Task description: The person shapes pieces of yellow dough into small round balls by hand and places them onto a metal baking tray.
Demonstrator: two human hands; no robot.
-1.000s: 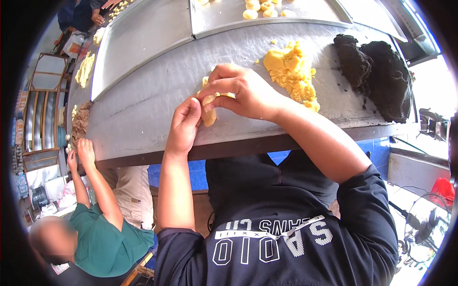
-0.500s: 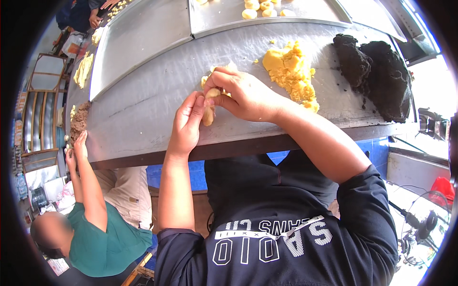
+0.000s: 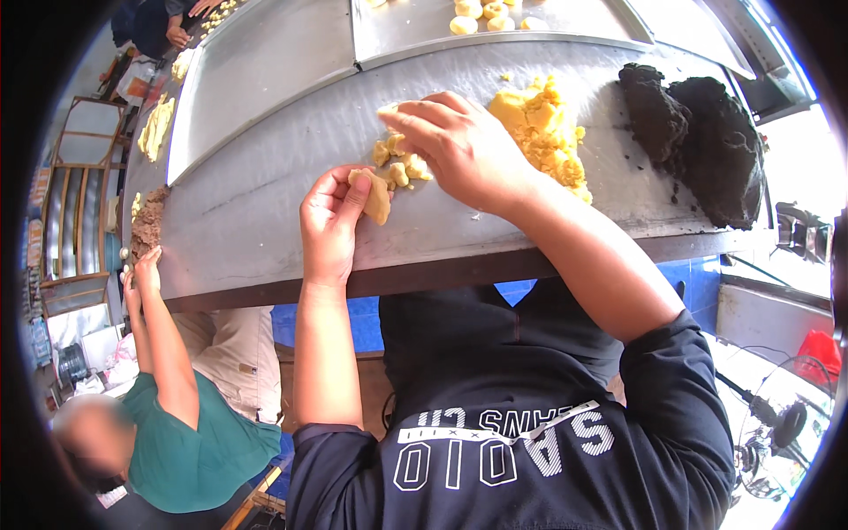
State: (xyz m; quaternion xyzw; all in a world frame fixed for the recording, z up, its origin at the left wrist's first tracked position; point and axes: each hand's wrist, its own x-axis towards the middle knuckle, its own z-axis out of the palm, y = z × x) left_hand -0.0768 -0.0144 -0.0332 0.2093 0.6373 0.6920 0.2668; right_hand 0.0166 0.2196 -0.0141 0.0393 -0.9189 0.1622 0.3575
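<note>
My left hand [image 3: 331, 216], just above the metal tabletop, pinches a flattened lump of pale dough [image 3: 378, 201] between thumb and fingers. Farther off and to the right, my right hand [image 3: 464, 155] arches over several small pieces of dough [image 3: 415, 168], which lie loose on the table. At its fingertips shows a pale bit of dough [image 3: 387, 109]; its thumb is hidden beneath the hand. A crumbly yellow mass [image 3: 539, 124] lies beyond my right wrist, partly covered by the hand and forearm.
Large black doughy lumps [image 3: 720, 146] occupy the table's right end. Metal trays [image 3: 265, 71] line the far side, one bearing round dough balls [image 3: 500, 23]. At left, a co-worker in a green shirt [image 3: 199, 450] handles something beside a brown mass [image 3: 148, 221]. Another person's hand [image 3: 177, 35] shows far left.
My hands have come apart: the right moved away and up over the small dough pieces, uncovering them. My left hand keeps the larger lump and has shifted slightly left.
</note>
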